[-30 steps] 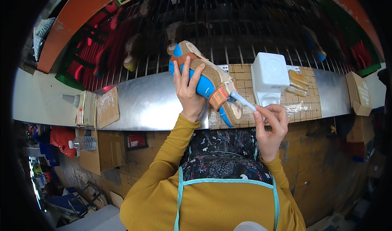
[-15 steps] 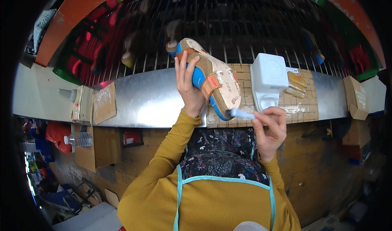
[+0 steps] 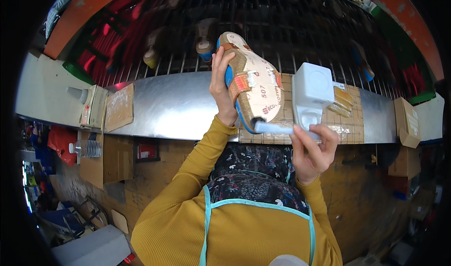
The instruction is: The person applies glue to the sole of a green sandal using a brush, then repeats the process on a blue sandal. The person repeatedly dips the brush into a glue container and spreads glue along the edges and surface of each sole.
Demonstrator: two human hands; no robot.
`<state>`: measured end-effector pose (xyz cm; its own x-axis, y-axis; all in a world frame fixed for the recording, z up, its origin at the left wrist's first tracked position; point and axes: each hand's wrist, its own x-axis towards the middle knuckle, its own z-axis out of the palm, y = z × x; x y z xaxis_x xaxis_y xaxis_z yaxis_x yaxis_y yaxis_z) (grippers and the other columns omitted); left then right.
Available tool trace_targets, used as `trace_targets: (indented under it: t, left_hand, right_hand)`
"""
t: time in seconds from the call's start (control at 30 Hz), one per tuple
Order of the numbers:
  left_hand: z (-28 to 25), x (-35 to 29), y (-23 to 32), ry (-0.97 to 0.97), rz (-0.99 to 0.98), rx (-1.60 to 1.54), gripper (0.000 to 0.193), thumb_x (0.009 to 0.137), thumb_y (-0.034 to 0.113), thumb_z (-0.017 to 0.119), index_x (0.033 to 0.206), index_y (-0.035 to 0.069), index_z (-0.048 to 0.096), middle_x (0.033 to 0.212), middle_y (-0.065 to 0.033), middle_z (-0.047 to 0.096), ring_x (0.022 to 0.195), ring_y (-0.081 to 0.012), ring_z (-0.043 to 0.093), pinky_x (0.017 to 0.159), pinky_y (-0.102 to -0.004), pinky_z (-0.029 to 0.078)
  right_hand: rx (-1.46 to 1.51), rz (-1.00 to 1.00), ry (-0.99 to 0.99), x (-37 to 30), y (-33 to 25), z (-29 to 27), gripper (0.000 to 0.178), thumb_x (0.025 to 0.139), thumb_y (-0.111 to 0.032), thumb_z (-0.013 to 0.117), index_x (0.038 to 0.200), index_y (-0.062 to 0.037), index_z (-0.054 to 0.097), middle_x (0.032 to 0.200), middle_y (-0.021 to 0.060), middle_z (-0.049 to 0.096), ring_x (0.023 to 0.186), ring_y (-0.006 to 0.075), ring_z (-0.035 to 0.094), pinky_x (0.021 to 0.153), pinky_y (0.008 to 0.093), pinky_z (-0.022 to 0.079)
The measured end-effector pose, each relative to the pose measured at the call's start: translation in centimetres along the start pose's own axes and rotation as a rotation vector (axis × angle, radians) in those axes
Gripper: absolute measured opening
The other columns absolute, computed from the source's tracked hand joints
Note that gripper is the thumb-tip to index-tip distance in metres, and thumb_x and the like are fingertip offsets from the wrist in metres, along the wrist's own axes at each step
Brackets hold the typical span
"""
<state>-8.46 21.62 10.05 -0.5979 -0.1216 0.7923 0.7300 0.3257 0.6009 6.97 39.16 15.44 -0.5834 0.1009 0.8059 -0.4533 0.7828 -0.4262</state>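
My left hand (image 3: 221,85) grips a sandal (image 3: 258,89) from its left side, fingers along the edge. The sandal sits on a blue shoe last, its pale insole-board underside turned up, with woven orange straps folded over the sides. Its narrow end points away and its wide end lies toward me. Between the thumb and fingers of my right hand (image 3: 314,153) is a brush (image 3: 277,129) with a pale blue handle. The brush's dark bristles touch the near end of the sandal's underside. Just beyond my right hand stands a white plastic dispenser bottle (image 3: 313,87) with a small cup-like opening.
A metal ledge (image 3: 174,106) runs across, partly covered by taped cardboard (image 3: 352,125). Yellowish blocks (image 3: 342,101) lie right of the dispenser. Beyond, a rack of metal rods (image 3: 188,66) carries other shoes, including a blue-tipped one (image 3: 205,50). A cardboard box (image 3: 407,122) stands at right.
The sandal has tilted so that its underside faces up more fully. The brush has moved left along the near end, from the tip toward the left edge.
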Motion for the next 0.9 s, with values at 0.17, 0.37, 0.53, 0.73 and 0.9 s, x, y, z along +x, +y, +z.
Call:
trace_targets:
  t: [0.17,0.37,0.53,0.73,0.9]
  left_hand:
    - [-0.7,-0.2,-1.2,-0.066,0.05,0.009,0.078,0.073,0.025,0.083,0.137,0.004,0.043,0.146,-0.0151,0.039,0.134,-0.0264,0.043,0.106,-0.0359,0.046]
    - [-0.7,-1.3,-1.7,-0.119,-0.125,-0.224,0.094,0.069,0.025,0.086,0.144,0.007,0.032,0.148,-0.0124,0.031,0.133,-0.0244,0.043,0.109,-0.0358,0.043]
    - [-0.9,-0.8,-0.2,-0.159,-0.084,-0.268,0.088,0.077,0.026,0.08,0.146,0.008,0.028,0.148,-0.0121,0.029,0.132,-0.0235,0.044,0.107,-0.0358,0.045]
    - [-0.7,-1.1,0.6,-0.081,-0.418,-0.671,0.081,0.074,0.025,0.083,0.139,0.003,0.04,0.147,-0.0147,0.034,0.134,-0.0241,0.042,0.105,-0.0368,0.048]
    - [-0.8,-0.1,3.5,-0.133,-0.54,-0.808,0.093,0.07,0.019,0.085,0.144,0.005,0.031,0.15,-0.0142,0.028,0.133,-0.0249,0.043,0.104,-0.0369,0.048]
  right_hand:
    - [0.088,0.14,0.081,-1.1,0.8,0.1,0.036,0.064,-0.009,0.086,0.098,-0.0169,0.078,0.099,0.0026,0.055,0.086,0.0148,0.051,0.09,0.0333,0.029]
    - [-0.073,-0.125,-0.03,-0.4,-0.8,-0.6,0.039,0.063,-0.008,0.086,0.098,-0.0194,0.077,0.1,0.0012,0.053,0.084,0.0149,0.051,0.086,0.0332,0.027]
    - [-0.067,0.025,0.077,-0.2,0.8,0.4,0.041,0.063,-0.008,0.086,0.101,-0.0191,0.077,0.1,0.0003,0.053,0.082,0.0133,0.052,0.086,0.0328,0.025]
    - [-0.062,-0.182,-0.026,-0.3,-0.5,-0.4,0.042,0.062,-0.009,0.087,0.102,-0.0195,0.077,0.1,-0.0001,0.051,0.08,0.0132,0.051,0.085,0.0327,0.025]
    - [-0.039,0.038,0.077,0.1,0.8,0.6,0.04,0.063,-0.01,0.086,0.1,-0.0207,0.077,0.099,0.0003,0.052,0.084,0.0152,0.049,0.085,0.0354,0.028]
